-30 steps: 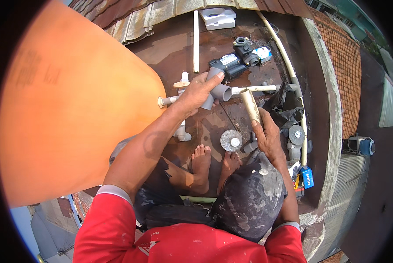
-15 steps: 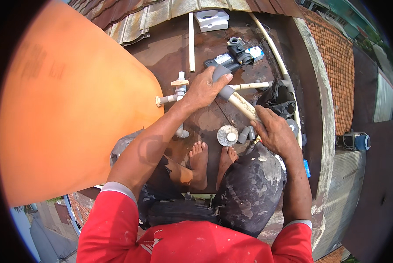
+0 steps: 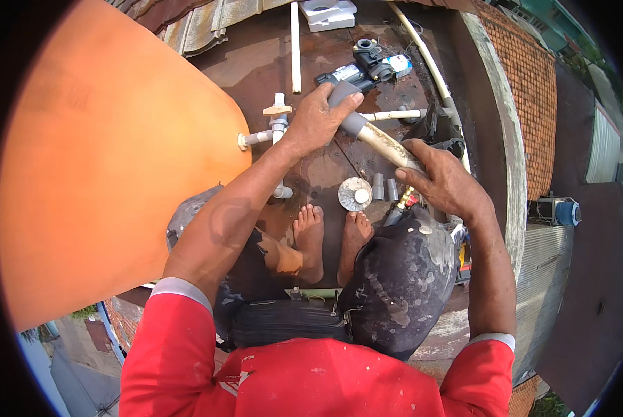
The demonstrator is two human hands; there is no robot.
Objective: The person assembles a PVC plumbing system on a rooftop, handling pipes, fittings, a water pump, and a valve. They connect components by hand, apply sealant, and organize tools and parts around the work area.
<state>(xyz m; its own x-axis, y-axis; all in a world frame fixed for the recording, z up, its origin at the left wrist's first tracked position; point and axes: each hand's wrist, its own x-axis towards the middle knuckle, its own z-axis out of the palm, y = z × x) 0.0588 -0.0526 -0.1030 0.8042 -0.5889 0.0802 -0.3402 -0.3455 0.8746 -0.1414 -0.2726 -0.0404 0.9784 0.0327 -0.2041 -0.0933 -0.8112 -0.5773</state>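
Observation:
My left hand (image 3: 320, 118) grips a grey elbow fitting (image 3: 345, 99) on the far end of a short cream pipe (image 3: 384, 144). Around the near end of that pipe my right hand (image 3: 445, 181) is closed. The pipe slants across a dark wet rooftop slab (image 3: 325, 174), above my bare feet (image 3: 331, 236). Just left of my left hand stands a white pipe assembly with a tan valve handle (image 3: 277, 111).
A large orange water tank (image 3: 110, 160) fills the left. On the slab lie a round white tin (image 3: 354, 194), small grey couplings (image 3: 384, 187), a blue-black pump (image 3: 367, 62), long white pipes (image 3: 295, 45) and a white box (image 3: 329, 12). The slab's rim (image 3: 503, 160) drops to lower roofs at right.
My left hand has shifted from the valve assembly onto the elbow end of the pipe. The pipe has swung up between both hands. The view has tilted slightly.

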